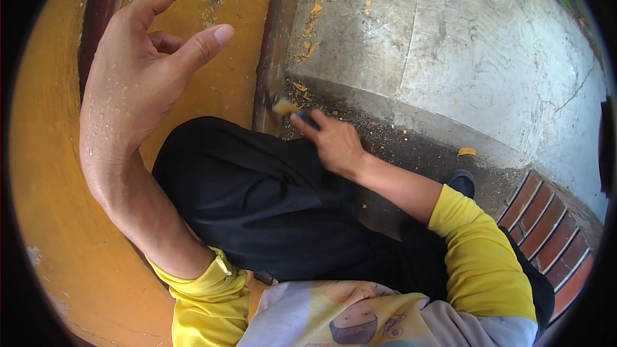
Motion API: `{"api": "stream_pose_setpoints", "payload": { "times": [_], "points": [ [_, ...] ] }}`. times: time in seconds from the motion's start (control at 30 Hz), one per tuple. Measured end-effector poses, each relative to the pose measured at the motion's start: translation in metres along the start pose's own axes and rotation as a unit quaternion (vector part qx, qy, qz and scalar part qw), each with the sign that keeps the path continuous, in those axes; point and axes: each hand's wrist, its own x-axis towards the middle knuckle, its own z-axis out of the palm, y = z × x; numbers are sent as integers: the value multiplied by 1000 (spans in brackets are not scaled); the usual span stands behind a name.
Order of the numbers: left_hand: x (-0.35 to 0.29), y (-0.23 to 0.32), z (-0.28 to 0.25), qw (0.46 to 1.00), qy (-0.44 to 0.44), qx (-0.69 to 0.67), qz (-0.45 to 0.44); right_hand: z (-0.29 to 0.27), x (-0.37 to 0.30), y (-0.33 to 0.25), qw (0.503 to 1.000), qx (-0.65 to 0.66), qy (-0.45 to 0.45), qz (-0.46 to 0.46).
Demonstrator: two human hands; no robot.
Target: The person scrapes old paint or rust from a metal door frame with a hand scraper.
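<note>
My left hand [132,67] is raised in front of the yellow wall [238,38], its fingers apart and curved, holding nothing. Fine pale dust specks its back and wrist. Lower and to the right, my right hand [337,144] is closed around the dark, blue-marked handle of a scraper [285,107]. The tool's head is smeared by motion, so its exact shape is unclear. It points at the foot of the brown strip [273,51] along the wall's base; whether it touches cannot be made out.
Yellow paint flakes [316,9] lie on the grey concrete floor [463,38] beside the brown strip. Grit and crumbs cover the darker, lower floor band [385,132]. Red brickwork [546,225] stands at the right. My bent knee [212,160] in black trousers is close to the wall.
</note>
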Motion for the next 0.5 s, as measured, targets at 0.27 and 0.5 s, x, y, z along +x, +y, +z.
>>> {"api": "stream_pose_setpoints", "payload": {
  "times": [0.27, 0.5],
  "points": [
    [0, 0, 0, 1000, -1, -9, 6, -2, 21, 10, 997, -13, 48, 61],
    [-2, -1, -2, 1000, -4, -13, 10, -5, -1, 8, 998, 43, 21, 32]
  ]
}}
